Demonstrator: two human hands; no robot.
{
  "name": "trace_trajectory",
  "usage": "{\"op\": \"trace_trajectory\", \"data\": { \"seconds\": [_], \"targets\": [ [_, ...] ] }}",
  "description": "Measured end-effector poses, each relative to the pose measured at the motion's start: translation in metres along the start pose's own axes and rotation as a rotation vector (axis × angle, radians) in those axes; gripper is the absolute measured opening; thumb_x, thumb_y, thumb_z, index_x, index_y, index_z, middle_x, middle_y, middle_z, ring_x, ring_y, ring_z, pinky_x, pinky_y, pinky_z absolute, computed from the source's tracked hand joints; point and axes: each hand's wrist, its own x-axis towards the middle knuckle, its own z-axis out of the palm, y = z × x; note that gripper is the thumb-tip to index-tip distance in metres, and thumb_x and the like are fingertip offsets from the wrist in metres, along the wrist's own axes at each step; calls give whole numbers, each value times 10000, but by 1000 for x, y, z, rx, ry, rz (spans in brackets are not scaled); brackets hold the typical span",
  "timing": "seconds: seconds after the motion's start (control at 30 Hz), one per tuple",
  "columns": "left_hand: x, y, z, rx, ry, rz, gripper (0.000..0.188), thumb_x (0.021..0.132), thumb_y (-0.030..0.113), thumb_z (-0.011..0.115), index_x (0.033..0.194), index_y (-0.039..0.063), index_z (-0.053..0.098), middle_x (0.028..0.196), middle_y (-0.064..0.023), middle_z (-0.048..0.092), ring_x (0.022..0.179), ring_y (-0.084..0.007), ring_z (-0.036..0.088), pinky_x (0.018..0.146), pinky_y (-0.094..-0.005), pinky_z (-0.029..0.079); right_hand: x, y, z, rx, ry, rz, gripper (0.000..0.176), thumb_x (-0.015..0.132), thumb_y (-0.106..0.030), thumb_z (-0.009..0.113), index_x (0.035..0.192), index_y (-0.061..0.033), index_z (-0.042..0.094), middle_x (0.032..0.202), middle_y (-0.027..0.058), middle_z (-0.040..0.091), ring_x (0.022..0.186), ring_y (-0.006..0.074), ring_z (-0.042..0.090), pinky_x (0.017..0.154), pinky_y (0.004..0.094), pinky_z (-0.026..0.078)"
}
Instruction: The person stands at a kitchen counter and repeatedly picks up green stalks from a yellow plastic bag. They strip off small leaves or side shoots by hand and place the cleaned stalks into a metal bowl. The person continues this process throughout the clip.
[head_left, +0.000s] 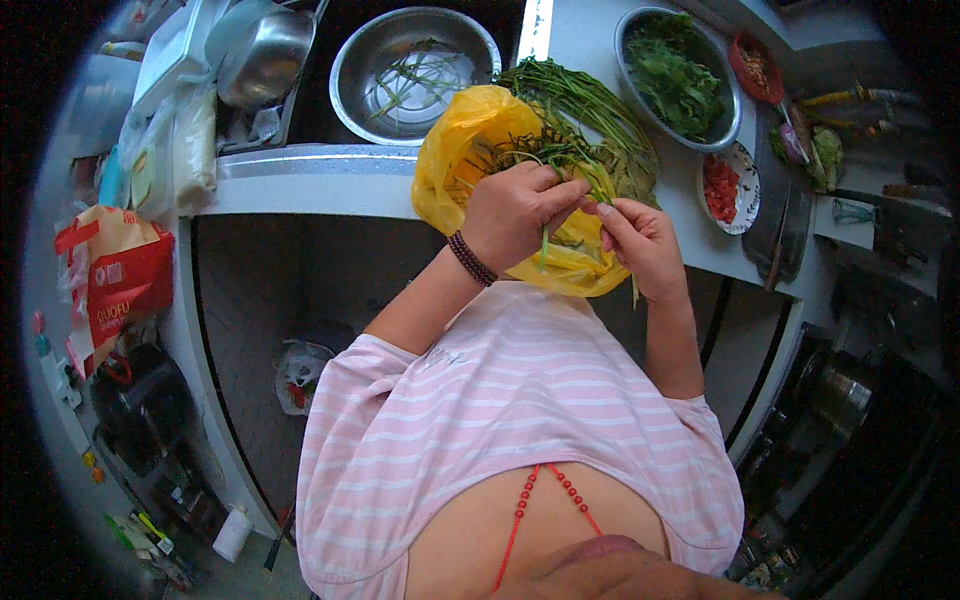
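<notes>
Both my hands meet over a yellow plastic bag (457, 150) at the counter's front edge. My left hand (525, 202), with a beaded bracelet at the wrist, pinches thin green stems (592, 180). The fingertips of my right hand (645, 240) close on the same stems from the other side. Inside the bag lie dark, wilted plant scraps, partly hidden by my left hand. Just behind, a bundle of long green stalks (600, 101) rests on the counter. A steel basin (360, 112) to the left holds a few loose stems.
Leafy greens fill a metal bowl (624, 71) at the right. Near it are a patterned dish (748, 180) of chopped red food, a red bowl (769, 90) and a dark cutting board (761, 247) with a knife. At the left sit a steel pot (266, 64) and a red paper bag (127, 277).
</notes>
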Motion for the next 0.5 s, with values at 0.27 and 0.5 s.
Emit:
{"op": "trace_trajectory", "data": {
  "seconds": [0.27, 0.5],
  "targets": [
    [-4, 8, 11, 48, -8, -64, 129, 767, 108, 704, 873, 63, 646, 745, -88, 629, 672, -265, 629, 583, -346, 499, 4, 14, 7, -102, 71, -115, 206, 948, -141, 563, 832, 4, 654, 626, -47, 515, 574, 23, 447, 518, 190, 348],
    [-6, -19, 19, -658, 297, -631, 164, 901, 183, 612, 874, 22, 620, 641, -7, 581, 592, -91, 549, 537, -247, 432, -6, 5, 8, 40, 53, -13, 231, 957, -187, 554, 956, 2, 687, 592, -62, 473, 508, 11, 387, 468, 173, 277]
  ]
}}
